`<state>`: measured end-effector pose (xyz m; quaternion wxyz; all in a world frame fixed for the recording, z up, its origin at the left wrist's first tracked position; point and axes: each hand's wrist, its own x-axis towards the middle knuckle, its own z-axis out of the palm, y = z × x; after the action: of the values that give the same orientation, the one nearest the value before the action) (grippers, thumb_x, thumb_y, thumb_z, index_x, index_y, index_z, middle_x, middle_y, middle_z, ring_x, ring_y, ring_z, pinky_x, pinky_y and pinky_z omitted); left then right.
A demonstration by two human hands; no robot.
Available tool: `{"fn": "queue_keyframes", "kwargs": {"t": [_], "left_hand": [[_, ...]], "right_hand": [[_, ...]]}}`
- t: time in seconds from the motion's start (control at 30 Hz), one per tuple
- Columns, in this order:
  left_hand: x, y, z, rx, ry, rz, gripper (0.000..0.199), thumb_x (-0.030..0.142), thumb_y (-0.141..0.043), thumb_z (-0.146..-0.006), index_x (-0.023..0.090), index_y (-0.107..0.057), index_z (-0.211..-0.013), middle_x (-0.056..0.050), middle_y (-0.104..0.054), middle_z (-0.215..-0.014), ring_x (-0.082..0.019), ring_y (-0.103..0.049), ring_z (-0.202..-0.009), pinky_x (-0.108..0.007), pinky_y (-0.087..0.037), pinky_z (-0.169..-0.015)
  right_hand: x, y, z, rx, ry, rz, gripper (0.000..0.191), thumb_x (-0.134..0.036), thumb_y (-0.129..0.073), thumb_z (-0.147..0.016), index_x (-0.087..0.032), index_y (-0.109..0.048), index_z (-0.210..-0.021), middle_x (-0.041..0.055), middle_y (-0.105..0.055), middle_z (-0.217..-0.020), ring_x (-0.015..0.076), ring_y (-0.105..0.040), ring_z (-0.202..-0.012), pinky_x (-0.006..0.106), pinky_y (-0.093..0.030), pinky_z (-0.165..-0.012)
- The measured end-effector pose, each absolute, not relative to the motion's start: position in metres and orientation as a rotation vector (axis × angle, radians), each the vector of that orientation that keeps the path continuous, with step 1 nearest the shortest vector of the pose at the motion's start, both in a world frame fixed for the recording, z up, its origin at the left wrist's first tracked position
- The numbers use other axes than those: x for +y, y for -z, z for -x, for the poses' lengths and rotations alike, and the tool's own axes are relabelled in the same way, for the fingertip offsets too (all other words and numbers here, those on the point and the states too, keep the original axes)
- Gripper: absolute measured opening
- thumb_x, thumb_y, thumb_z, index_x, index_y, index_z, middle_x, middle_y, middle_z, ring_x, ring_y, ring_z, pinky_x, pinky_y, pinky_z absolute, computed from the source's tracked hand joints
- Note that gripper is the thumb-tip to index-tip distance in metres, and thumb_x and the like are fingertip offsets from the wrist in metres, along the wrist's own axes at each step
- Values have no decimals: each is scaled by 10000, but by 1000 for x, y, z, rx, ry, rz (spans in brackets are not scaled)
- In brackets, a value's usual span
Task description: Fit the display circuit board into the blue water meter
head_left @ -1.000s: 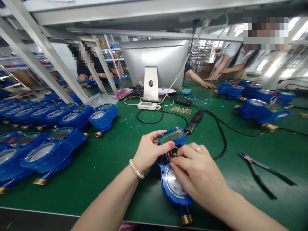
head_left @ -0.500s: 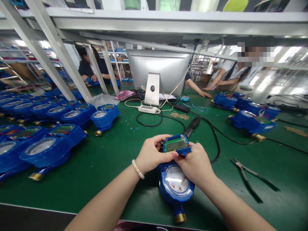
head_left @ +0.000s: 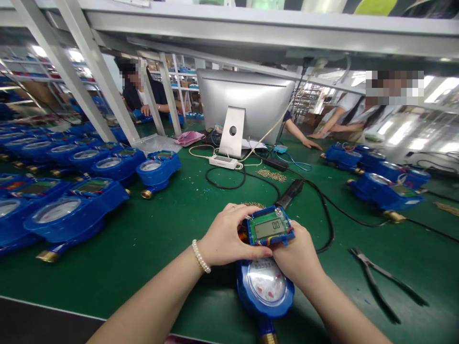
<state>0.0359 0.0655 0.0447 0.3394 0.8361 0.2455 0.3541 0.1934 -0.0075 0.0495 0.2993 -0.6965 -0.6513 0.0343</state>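
A blue water meter (head_left: 266,286) with a round clear dial and a brass threaded end lies in front of me on the green bench. Over its far end is a small display module (head_left: 270,228), a green circuit board in a blue frame whose screen reads about 0.0. My left hand (head_left: 229,236), with a pearl bracelet at the wrist, grips the module's left side between thumb and fingers. My right hand (head_left: 297,251) is closed at the module's lower right, its fingertips hidden behind it. Colored wires show at the module's left and lower edges.
Rows of blue meters (head_left: 57,210) fill the left side; more meters (head_left: 387,188) stand at the right. Pliers (head_left: 387,282) lie at right. A black power tool (head_left: 290,192), screws (head_left: 271,175), cables and a monitor (head_left: 247,105) are ahead. Co-workers sit across the bench.
The display module has been tilted up toward me, so its screen faces me more. Both hands moved with it, slightly down in view. The whole view has shifted a little.
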Motion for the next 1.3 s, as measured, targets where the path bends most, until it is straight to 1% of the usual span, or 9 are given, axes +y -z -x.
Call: {"fn": "queue_keyframes", "kwargs": {"t": [0.17,0.3,0.43,0.53,0.67,0.87,1.0,1.13,1.3], "left_hand": [[65,-41,-37,645,-964,-2117,666,384,-821,-554,174,-608,-1148,-99,-663,-1063,-264,-598,-973,-410,-457,-939],[65,-40,-37,622,-974,-2021,644,351,-826,-553,193,-620,-1143,-92,-662,-1065,-267,-611,-981,-395,-470,-927],[66,-38,-38,616,-954,-1908,606,338,-827,-559,204,-641,-1120,-88,-661,-1068,-264,-625,-973,-392,-493,-913],[67,-36,-37,635,-957,-1835,623,332,-830,-560,187,-633,-1134,-101,-649,-1088,-263,-631,-986,-389,-510,-905],[67,-34,-36,688,-924,-1824,624,327,-830,-577,194,-627,-1152,-100,-657,-1071,-266,-640,-997,-403,-503,-930],[64,-39,-37,719,-874,-1685,624,280,-831,-567,154,-617,-1139,-105,-679,-1062,-253,-679,-914,-344,-564,-824],[63,-42,-38,777,-866,-1681,625,272,-837,-550,130,-618,-1118,-99,-698,-997,-238,-689,-851,-293,-577,-748],[62,-42,-38,804,-871,-1689,620,275,-837,-558,127,-612,-1117,-76,-706,-928,-206,-686,-802,-236,-569,-690],[62,-39,-35,827,-920,-1734,652,298,-846,-538,118,-610,-1119,-91,-681,-968,-213,-679,-800,-263,-573,-710]], "right_hand": [[-7,-51,-195,-1819,-61,1769,157,-108,-525,-665,-168,-661,-613,44,-654,-632,161,-563,-577,233,-399,-542],[-12,-56,-203,-1999,-116,1674,161,-151,-556,-776,-201,-698,-720,29,-678,-719,168,-601,-689,248,-441,-622],[-18,-64,-216,-2037,-221,1597,133,-211,-578,-848,-241,-705,-824,2,-690,-784,158,-603,-741,276,-459,-686],[-21,-69,-228,-1994,-317,1550,99,-220,-619,-841,-257,-710,-832,-15,-690,-801,150,-605,-773,285,-461,-729],[-26,-72,-243,-1943,-388,1495,115,-198,-639,-833,-245,-714,-907,-8,-688,-873,131,-614,-830,257,-478,-757],[-27,-75,-244,-2186,-250,1448,180,-210,-642,-839,-224,-704,-1007,11,-669,-872,127,-610,-828,240,-467,-738],[-16,-76,-234,-2270,-278,1473,128,-230,-652,-831,-238,-726,-935,-1,-690,-900,124,-634,-833,222,-463,-724],[-6,-79,-226,-2376,-190,1575,84,-254,-647,-826,-264,-730,-832,-27,-718,-845,142,-657,-789,223,-413,-619],[-1,-82,-220,-2420,55,1740,165,-287,-611,-821,-196,-717,-732,47,-721,-761,193,-660,-675,260,-311,-515]]}}
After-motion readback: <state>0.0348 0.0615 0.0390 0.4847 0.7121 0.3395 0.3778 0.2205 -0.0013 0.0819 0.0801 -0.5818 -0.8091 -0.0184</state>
